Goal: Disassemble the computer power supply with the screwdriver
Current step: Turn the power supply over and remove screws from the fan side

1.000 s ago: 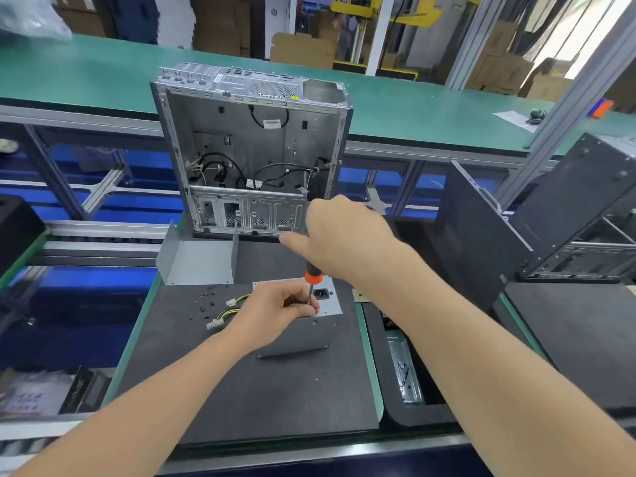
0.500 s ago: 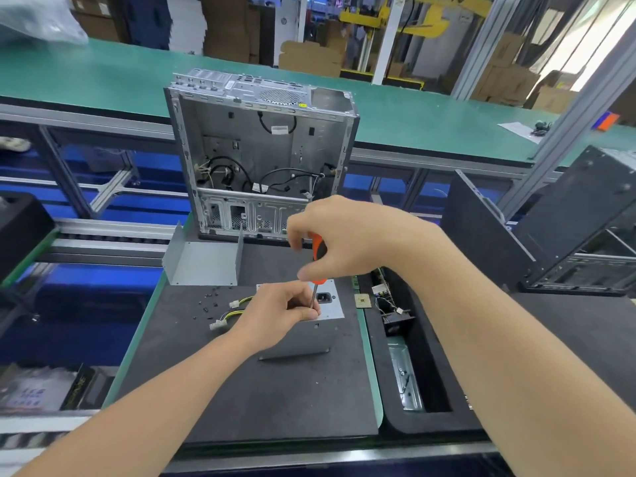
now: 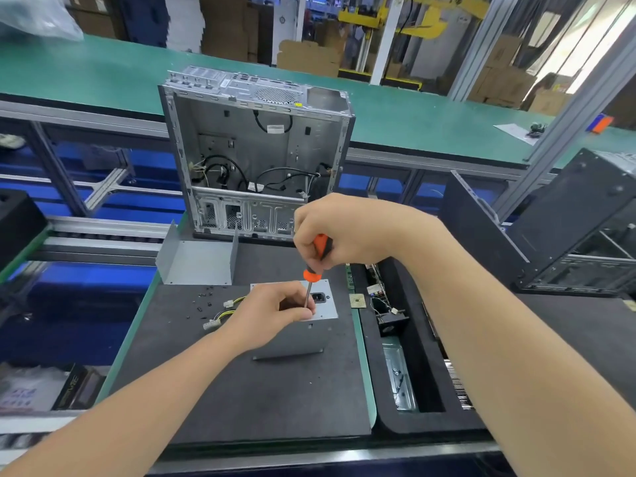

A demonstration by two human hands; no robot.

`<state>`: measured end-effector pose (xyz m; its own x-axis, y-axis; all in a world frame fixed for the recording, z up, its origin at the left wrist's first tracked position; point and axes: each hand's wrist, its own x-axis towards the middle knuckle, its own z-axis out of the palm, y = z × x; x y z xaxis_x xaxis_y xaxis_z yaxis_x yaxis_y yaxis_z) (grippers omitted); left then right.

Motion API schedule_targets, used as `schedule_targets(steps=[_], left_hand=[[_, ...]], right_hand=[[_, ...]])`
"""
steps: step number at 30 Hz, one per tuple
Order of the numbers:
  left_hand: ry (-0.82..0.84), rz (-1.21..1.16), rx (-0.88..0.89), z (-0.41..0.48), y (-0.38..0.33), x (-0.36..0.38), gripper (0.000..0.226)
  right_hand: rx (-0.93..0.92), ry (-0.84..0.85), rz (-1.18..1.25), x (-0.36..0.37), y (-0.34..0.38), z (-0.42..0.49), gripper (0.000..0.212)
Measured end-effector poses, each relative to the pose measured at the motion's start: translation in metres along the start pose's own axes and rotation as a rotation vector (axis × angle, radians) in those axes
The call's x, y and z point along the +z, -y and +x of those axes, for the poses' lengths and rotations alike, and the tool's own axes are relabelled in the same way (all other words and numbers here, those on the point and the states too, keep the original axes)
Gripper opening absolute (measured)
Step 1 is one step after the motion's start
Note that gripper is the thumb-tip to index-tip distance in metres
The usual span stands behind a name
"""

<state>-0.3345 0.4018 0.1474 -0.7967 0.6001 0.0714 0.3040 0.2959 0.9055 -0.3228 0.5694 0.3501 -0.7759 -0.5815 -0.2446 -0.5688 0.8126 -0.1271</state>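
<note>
The grey power supply [image 3: 325, 309] stands on the dark foam mat [image 3: 241, 390], its socket face up. My left hand [image 3: 272, 311] grips its top left side, fingers pinched by the screwdriver shaft. My right hand [image 3: 344, 232] is closed around the orange handle of the screwdriver [image 3: 315, 266], which stands nearly upright with its tip on the top face beside the black socket. White connectors on yellow wires [image 3: 223, 311] trail out to the left of the unit.
An open, gutted computer case [image 3: 254, 156] stands behind the mat. A bent grey metal cover [image 3: 198, 259] lies to its front left, with several loose black screws [image 3: 203, 301] nearby. A black tray [image 3: 413, 356] of parts sits right; dark case panels [image 3: 568, 222] lean far right.
My right hand has lifted slightly and turned on the handle, showing more orange. The left hand stays on the power supply. The view has shifted a little.
</note>
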Motion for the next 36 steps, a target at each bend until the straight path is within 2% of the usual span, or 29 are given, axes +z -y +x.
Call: schedule_targets(steps=[4,5,8,10,13,17,20,23,25,26,28,30,32,36], left_hand=[[-0.027,-0.008,-0.014,0.000,0.001,0.002,0.030],[-0.032,-0.006,-0.015,0.001,0.001,0.003,0.035],[-0.037,0.010,-0.030,0.002,0.002,0.003,0.037],[-0.028,0.025,-0.033,0.002,0.002,0.003,0.030],[-0.004,0.025,-0.021,0.001,0.003,0.000,0.019],[0.020,0.013,0.001,0.000,0.002,-0.002,0.021],[-0.003,0.015,0.014,0.000,0.000,-0.001,0.032],[-0.025,0.038,0.001,0.001,0.001,0.001,0.033],[-0.032,0.045,-0.010,0.001,0.001,0.002,0.030],[-0.036,0.039,-0.013,0.001,0.002,0.002,0.029],[-0.039,0.029,-0.015,0.001,0.002,0.002,0.023],[-0.025,0.014,-0.014,0.001,0.003,0.001,0.020],[0.012,-0.005,-0.007,0.001,0.004,-0.003,0.024],[0.059,0.030,-0.002,0.001,0.004,-0.012,0.052]], right_hand=[[0.003,-0.046,0.060,0.006,0.004,-0.005,0.022],[0.068,-0.111,0.036,0.010,0.006,-0.005,0.023],[0.498,-0.349,-0.195,0.026,0.017,0.004,0.064],[0.636,-0.386,-0.131,0.033,0.024,0.014,0.068],[0.516,-0.324,0.041,0.032,0.018,0.016,0.048],[0.270,-0.079,0.116,0.005,0.008,0.000,0.010],[0.163,0.048,-0.017,-0.003,0.004,0.000,0.031],[0.125,0.038,0.004,-0.002,0.004,-0.001,0.032],[0.191,0.004,0.025,0.002,0.003,-0.004,0.032],[0.273,-0.069,0.007,0.007,0.004,-0.004,0.039],[0.518,-0.228,-0.105,0.018,0.011,0.001,0.067],[0.665,-0.285,-0.168,0.028,0.018,0.009,0.071],[0.613,-0.315,-0.111,0.032,0.017,0.012,0.056],[0.319,-0.260,0.034,0.022,0.016,0.003,0.008]])
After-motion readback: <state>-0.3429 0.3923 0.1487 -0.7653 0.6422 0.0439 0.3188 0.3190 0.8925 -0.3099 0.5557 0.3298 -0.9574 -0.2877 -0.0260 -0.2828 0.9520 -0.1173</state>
